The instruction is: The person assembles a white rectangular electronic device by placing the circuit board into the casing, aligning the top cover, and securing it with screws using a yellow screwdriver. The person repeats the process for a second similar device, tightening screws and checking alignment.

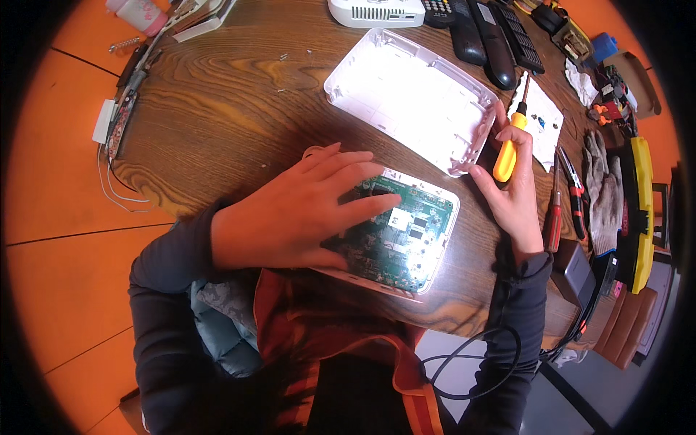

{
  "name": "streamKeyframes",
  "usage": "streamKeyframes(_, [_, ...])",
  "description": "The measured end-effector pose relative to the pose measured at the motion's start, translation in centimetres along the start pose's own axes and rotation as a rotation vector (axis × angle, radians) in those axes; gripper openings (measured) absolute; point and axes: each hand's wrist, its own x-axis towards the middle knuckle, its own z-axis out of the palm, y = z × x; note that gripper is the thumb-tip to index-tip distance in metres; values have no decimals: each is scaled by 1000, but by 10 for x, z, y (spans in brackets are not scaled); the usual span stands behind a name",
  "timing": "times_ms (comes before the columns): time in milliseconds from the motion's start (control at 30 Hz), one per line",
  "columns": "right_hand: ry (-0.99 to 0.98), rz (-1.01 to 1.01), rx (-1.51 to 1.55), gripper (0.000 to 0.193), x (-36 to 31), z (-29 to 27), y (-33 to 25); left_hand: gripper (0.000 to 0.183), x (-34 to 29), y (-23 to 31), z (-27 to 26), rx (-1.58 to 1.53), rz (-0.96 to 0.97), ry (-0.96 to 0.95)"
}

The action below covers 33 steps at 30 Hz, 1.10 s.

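Observation:
My left hand (pixel 297 206) lies with fingers spread over a green circuit board (pixel 370 257), covering its left part. The board sits in a shallow white plastic casing (pixel 451 210) near the table's front edge. In my right hand (pixel 518 196) is a screwdriver (pixel 507 151) with a yellow handle, its shaft pointing away from me. The thumb and a fingertip of that hand also touch the right end of a white plastic cover (pixel 409 101), which lies hollow side up beyond the board.
Pliers (pixel 573 192), a red-handled screwdriver (pixel 554 221) and a grey work glove (pixel 600 181) lie at the right. Phone handsets (pixel 493 47) and a white device (pixel 377 11) stand at the back of the wooden table (pixel 217 94). A black cable (pixel 464 395) loops by my right forearm.

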Motion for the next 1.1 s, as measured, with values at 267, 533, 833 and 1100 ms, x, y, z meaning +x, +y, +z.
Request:
streamKeyframes(267, [67,-85,-112,51,1,2,8,75,-1,6,1,-62,-57,29])
streamKeyframes(533, [57,-68,-117,50,1,1,8,85,1,7,0,-83,-140,-4])
streamKeyframes(833, [54,-78,-88,48,2,1,5,93,6,7,1,-6,-173,-50])
streamKeyframes(1100, [51,-78,-85,47,2,1,4,92,6,6,1,-4,-188,-62])
